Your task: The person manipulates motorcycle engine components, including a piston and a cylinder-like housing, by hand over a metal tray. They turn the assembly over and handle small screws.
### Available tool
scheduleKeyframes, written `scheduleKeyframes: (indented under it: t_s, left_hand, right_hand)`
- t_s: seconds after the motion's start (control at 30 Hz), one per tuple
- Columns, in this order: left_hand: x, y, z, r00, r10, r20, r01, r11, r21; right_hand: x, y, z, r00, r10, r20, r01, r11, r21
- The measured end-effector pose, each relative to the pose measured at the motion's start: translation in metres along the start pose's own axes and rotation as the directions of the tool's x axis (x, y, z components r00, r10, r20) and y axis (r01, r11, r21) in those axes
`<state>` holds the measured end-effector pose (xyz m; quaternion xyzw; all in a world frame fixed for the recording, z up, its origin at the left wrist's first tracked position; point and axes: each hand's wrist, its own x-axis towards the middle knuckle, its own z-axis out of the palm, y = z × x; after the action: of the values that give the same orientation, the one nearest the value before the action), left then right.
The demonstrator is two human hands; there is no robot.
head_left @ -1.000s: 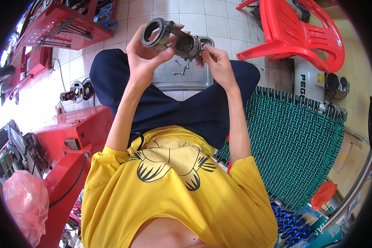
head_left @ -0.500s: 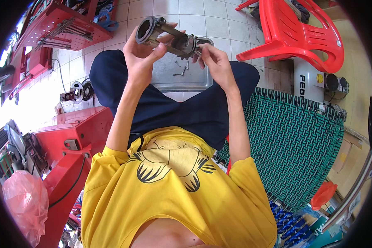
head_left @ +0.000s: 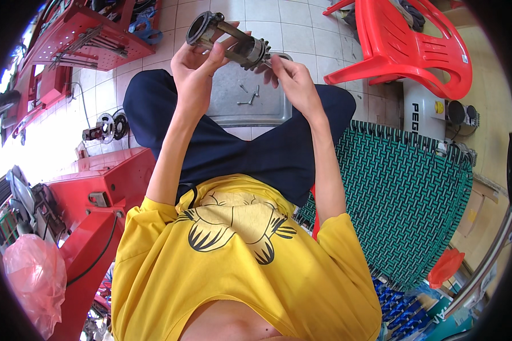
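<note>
A greasy dark metal housing [head_left: 248,52] is held up over the tray, tilted, with a round open ring at its upper left end and open sides. My left hand [head_left: 193,71] wraps its fingers around the ring end and side bars, thumb on the near side. At the lower right end, my right hand [head_left: 294,77] pinches with thumb and fingertips against the housing's toothed edge; a small thin metal piece seems to be there, too small to name. Beneath lies a grey metal tray [head_left: 224,102] between my knees, with several small bolts [head_left: 248,101] in it.
A red plastic chair [head_left: 404,51] stands at the far right, and a green woven seat [head_left: 401,199] is beside my right side. To the left are a red tool stand [head_left: 91,42], a bicycle crankset [head_left: 105,126] on the tiled floor and a red metal cabinet [head_left: 114,179].
The housing has risen slightly away from me and tilted a little in my left hand. My right hand has followed, staying at its lower right end.
</note>
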<state>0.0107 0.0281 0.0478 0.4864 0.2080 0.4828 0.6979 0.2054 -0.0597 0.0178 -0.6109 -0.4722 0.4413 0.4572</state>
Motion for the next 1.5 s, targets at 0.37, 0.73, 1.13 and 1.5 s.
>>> scheduleKeyframes:
  t_s: [0.37,0.73,1.13,1.5]
  left_hand:
    - [-0.001,-0.001,0.001,1.0,-0.005,-0.022,0.002,0.991,-0.131]
    - [0.008,-0.005,-0.03,0.982,0.018,-0.189,-0.041,0.992,-0.119]
    - [-0.064,-0.133,-0.118,0.74,-0.323,-0.59,0.484,0.865,0.133]
    - [-0.055,-0.219,-0.145,0.693,-0.495,-0.524,0.686,0.229,0.691]
  right_hand:
    - [-0.009,0.004,0.004,0.933,-0.199,-0.298,0.195,0.98,-0.046]
    - [-0.028,0.057,-0.013,0.94,0.051,-0.337,0.012,0.983,0.182]
    - [0.0,0.166,0.031,0.861,0.371,-0.347,-0.289,0.92,0.265]
    - [0.021,0.275,0.057,0.734,0.567,-0.373,-0.642,0.759,-0.111]
